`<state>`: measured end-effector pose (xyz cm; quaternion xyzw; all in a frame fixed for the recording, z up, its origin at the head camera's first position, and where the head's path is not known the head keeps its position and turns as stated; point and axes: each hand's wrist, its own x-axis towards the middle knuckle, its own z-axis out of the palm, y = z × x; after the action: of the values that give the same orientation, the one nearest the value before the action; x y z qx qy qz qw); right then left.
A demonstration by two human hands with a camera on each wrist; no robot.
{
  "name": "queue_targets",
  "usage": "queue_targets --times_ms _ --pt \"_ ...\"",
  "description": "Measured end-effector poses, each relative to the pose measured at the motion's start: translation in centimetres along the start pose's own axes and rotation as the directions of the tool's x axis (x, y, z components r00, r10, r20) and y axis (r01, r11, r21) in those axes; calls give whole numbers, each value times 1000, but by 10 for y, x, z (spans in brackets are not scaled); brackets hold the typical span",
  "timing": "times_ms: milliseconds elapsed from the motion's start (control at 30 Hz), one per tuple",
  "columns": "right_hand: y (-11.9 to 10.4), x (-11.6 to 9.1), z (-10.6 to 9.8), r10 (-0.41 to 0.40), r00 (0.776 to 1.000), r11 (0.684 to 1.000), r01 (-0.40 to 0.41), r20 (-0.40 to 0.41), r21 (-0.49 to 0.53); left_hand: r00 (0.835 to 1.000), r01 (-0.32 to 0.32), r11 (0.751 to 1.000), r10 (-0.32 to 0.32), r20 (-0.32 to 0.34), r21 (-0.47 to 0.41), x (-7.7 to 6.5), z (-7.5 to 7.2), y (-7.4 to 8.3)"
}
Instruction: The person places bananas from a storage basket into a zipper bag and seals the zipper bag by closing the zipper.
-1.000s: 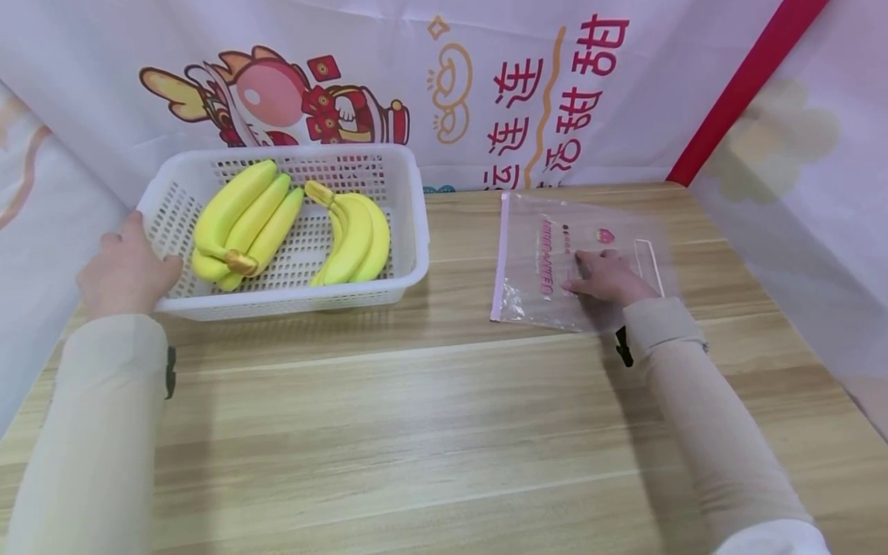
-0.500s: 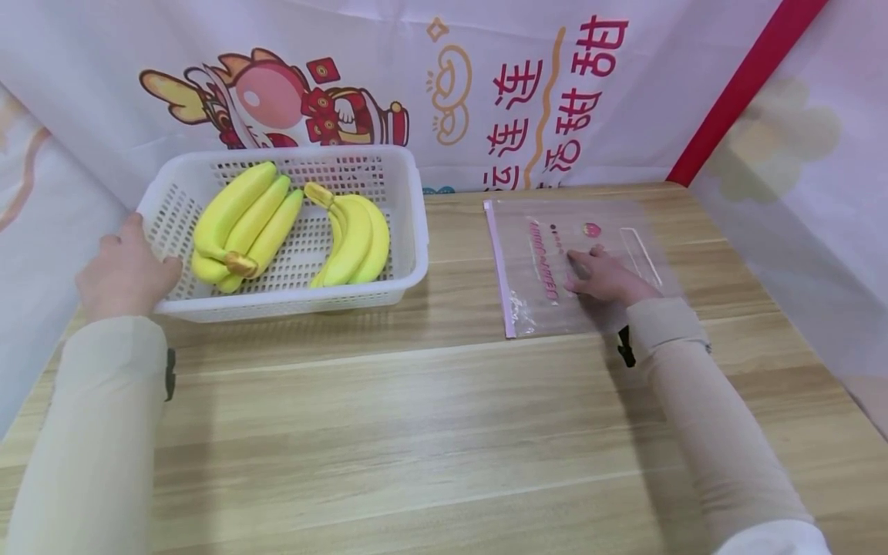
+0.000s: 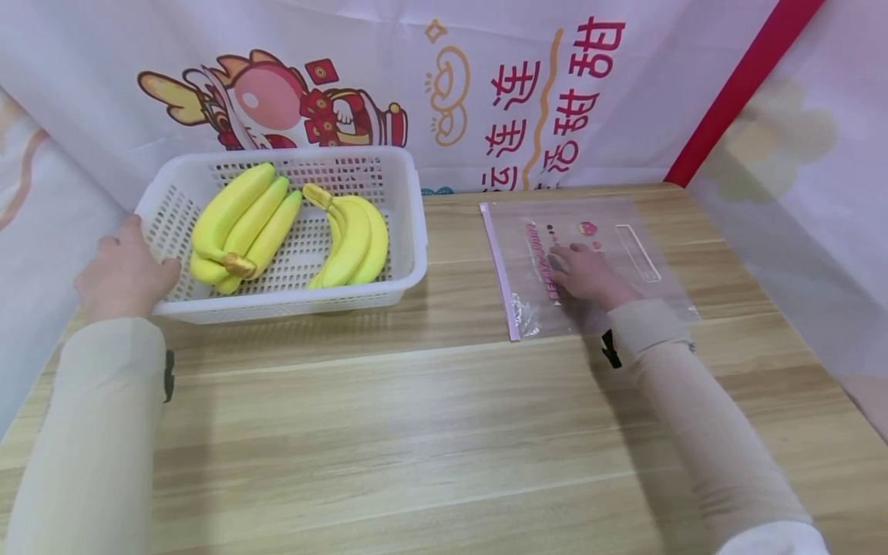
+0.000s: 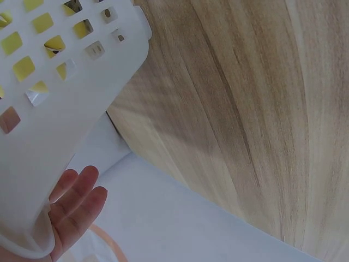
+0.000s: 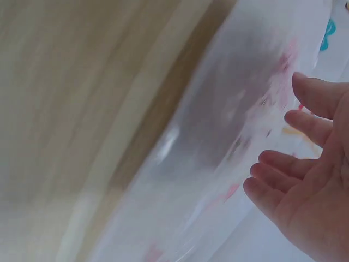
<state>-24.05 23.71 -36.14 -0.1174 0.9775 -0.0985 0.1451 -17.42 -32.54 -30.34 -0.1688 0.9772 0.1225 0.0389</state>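
A white perforated plastic basket (image 3: 409,258) stands at the back left of the table, with two bunches of bananas in it. One bunch (image 3: 243,231) lies on the left; the other bunch (image 3: 357,243) is to its right. My left hand (image 3: 125,270) holds the basket's left rim; in the left wrist view its fingers (image 4: 82,204) reach past the rim on the outside. A clear zip bag (image 3: 624,239) with a pink slider edge and pink print lies flat at the right. Over its middle, my right hand (image 3: 590,274) has loosely bent, spread fingers, holding nothing.
The wooden table (image 3: 388,416) stretches in front of the basket and bag. A printed white cloth (image 3: 458,85) hangs behind, with a red stripe (image 3: 749,85) at the right corner. More pale cloth walls off both sides.
The bag has turned, straightened and lies flatter, its slider edge slanting the other way. My right hand has shifted slightly left over it. My left hand and the basket stay put.
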Motion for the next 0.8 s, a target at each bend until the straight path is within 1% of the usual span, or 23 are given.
queue_targets --times_ms 100,233,367,600,800 --pt "-12 2 1 10 1000 1000 -9 -20 9 1000 0 1000 0 0 -1 0 0 0" --pt "-28 3 1 -22 999 997 25 -39 70 1000 2 1000 -2 1 -3 2 1 -2" --pt "-42 2 4 -53 997 994 57 -48 91 1000 0 1000 0 0 -3 4 1 -3" --pt "-64 -1 9 -108 992 992 112 -65 63 1000 0 1000 0 -2 -6 2 0 -2" --pt "-74 0 15 -107 993 992 110 -45 56 1000 2 1000 -2 3 -8 2 0 -1"
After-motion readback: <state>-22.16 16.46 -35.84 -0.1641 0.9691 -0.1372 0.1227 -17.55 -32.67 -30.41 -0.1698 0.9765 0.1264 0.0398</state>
